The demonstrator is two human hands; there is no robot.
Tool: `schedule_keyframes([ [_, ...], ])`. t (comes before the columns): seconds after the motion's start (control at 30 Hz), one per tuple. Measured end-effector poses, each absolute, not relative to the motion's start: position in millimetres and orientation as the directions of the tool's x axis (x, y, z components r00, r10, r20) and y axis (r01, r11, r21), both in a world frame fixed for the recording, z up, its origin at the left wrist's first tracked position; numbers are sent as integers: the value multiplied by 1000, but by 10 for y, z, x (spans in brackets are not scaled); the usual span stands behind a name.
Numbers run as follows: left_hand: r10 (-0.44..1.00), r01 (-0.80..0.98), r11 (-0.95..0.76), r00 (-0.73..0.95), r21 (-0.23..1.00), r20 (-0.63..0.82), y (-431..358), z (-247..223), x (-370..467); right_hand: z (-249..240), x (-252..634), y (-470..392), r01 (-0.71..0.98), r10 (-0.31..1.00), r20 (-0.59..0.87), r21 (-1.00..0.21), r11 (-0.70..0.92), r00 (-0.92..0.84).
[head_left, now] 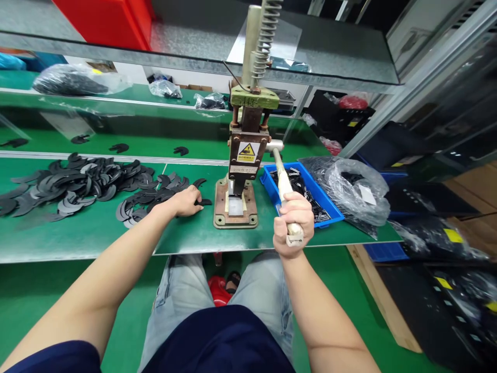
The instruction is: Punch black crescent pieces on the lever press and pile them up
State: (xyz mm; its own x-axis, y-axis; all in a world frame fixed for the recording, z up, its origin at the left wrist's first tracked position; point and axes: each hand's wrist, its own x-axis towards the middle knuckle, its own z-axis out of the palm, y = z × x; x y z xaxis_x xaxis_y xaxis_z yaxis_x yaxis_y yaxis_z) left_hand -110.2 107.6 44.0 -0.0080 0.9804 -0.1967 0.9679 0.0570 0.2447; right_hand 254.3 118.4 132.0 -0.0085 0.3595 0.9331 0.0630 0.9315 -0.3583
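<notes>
My right hand (pixel 294 223) is wrapped round the tape-covered lever handle (pixel 282 173) of a bench press (pixel 248 145). The lever slopes down toward me from the press's right side. My left hand (pixel 187 202) lies just left of the press base (pixel 220 207), fingers bent and closed on a black curved piece (pixel 204 202) whose end sticks out toward the press. Another black curved piece (pixel 199 183) lies just beyond my fingertips. Left of that hand spreads a loose pile of black curved pieces (pixel 104 178). A pale metal block (pixel 235 207) sits below the ram.
Right of the press stands a blue tray (pixel 330 208) of small dark parts, with a clear plastic bag (pixel 357 186) beside it. Several loose black pieces (pixel 118 148) lie behind the pile. A grey shelf (pixel 186 39) carrying a red bin (pixel 112 23) crosses above the bench.
</notes>
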Motion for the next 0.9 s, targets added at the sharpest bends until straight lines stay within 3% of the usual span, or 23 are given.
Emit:
schedule_keyframes([
  [0.27, 993, 962, -35, 64, 271, -99, 1132, 522, -1115, 1313, 2553, 1185, 59, 361, 932, -360, 931, -21],
  [0.47, 955, 934, -161, 229, 319, -189, 1144, 580, -1127, 1316, 2536, 1188, 47, 352, 936, -352, 935, -2],
  [0.9, 931, 774, 23, 215, 633, -297, 987, 463, -944, 1312, 2538, 1186, 53, 353, 936, -352, 935, -3],
])
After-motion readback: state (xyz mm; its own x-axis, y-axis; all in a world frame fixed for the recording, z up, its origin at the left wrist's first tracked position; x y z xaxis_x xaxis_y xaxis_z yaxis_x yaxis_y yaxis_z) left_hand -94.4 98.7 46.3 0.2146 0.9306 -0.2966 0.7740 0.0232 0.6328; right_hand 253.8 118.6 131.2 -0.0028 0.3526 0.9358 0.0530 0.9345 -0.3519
